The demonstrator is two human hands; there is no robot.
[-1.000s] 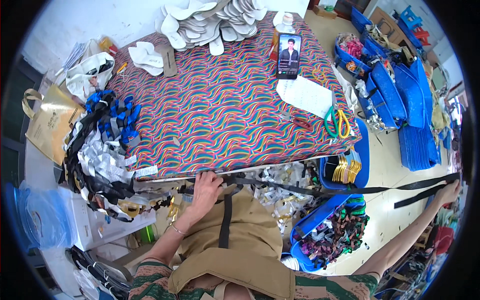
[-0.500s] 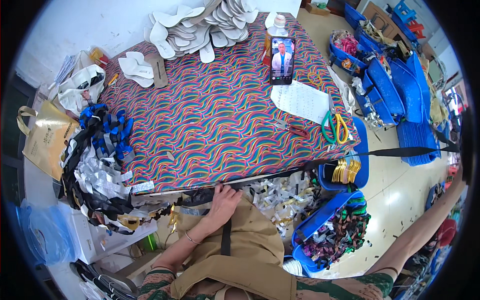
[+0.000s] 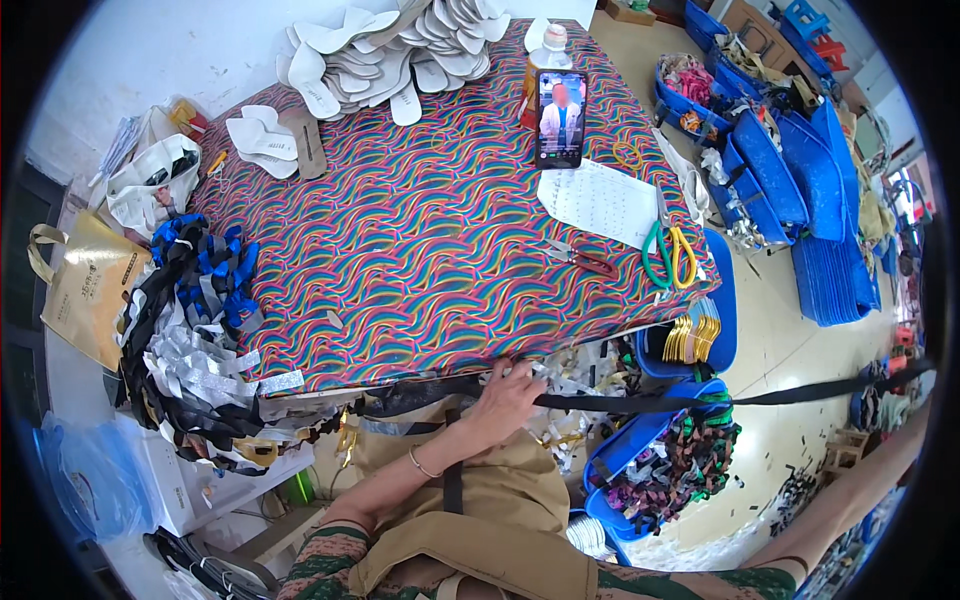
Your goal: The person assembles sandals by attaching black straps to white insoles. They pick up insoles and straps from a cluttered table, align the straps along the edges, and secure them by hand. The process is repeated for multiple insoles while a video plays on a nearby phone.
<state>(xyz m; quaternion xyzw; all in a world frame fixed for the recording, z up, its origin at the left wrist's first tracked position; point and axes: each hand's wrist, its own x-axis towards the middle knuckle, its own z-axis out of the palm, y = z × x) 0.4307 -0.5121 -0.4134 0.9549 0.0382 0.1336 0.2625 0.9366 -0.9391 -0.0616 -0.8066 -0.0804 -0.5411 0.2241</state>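
At the table's front edge, my left hand (image 3: 503, 402) is closed, its bent fingers around a long black strap (image 3: 640, 404). From there the strap runs nearly level to the right, over a blue bin of scraps, and reaches the dark rim of the picture. My right forearm (image 3: 850, 490) stretches out toward that same rim, and the hand beyond it is hidden. Black material (image 3: 425, 395) lies under the table edge, left of my left hand. A brown apron (image 3: 510, 480) covers my lap.
On the patterned tablecloth (image 3: 420, 250) are red-handled snips (image 3: 590, 262), scissors (image 3: 683, 258), a phone (image 3: 561, 120) leaning on a bottle (image 3: 553, 45), and piled white insoles (image 3: 400, 60). Ribbon scraps (image 3: 195, 360) hang at the left corner. Blue bins (image 3: 735, 310) stand at the right.
My left hand has moved right along the table edge. The strap now hangs lower and crosses in front of the table's corner. My right forearm has swung lower and farther out.
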